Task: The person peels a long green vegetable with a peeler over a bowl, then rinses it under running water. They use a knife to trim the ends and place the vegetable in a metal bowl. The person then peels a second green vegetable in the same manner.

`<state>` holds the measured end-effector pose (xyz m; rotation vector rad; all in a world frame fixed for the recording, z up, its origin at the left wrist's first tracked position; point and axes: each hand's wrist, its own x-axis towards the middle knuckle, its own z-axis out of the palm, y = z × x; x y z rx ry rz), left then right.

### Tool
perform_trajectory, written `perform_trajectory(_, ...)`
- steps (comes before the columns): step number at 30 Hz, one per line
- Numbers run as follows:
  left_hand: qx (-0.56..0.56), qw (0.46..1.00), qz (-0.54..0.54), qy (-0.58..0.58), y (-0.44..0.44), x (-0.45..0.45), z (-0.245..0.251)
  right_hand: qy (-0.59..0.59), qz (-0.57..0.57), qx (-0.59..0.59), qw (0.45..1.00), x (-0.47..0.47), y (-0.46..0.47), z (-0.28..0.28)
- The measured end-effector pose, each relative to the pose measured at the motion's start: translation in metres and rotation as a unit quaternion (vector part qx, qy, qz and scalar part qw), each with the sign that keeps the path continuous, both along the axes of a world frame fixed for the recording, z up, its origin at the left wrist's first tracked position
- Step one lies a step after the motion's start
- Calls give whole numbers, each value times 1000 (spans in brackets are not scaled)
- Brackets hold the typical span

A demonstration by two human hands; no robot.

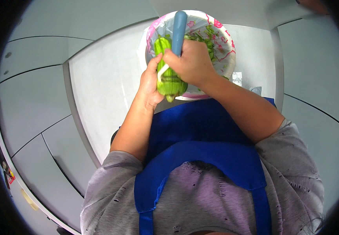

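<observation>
A green ridged gourd (173,86), probably a luffa, lies lengthwise in my left hand (151,79), whose thumb presses its upper side. My right hand (194,60) is closed around the blue handle of a vegetable peeler (179,29). The peeler's white head rests across the gourd's lower part, where the skin shows a dark band. Both hands are over a round bin (231,63) lined with a plastic bag that has pink and red markings. Green peelings (210,44) lie inside the bin, to the right of my hands.
Grey cabinet fronts (34,102) stand on the left and more panels (313,70) on the right. Pale floor (99,85) surrounds the bin. Two small flat items (255,90) lie right of the bin. A blue apron (198,126) covers my front.
</observation>
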<state>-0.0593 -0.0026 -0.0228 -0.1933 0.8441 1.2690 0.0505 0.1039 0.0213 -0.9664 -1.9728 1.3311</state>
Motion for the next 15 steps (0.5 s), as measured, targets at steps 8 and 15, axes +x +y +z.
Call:
perform_trajectory(8, 58, 992, -12, -113, 3, 34, 1, -122, -29, 180, 976, 4, 56, -59)
perform_trajectory(15, 93, 992, 15, -87, 2, 24, 18, -276, -17, 307, 911, 21, 88, -43)
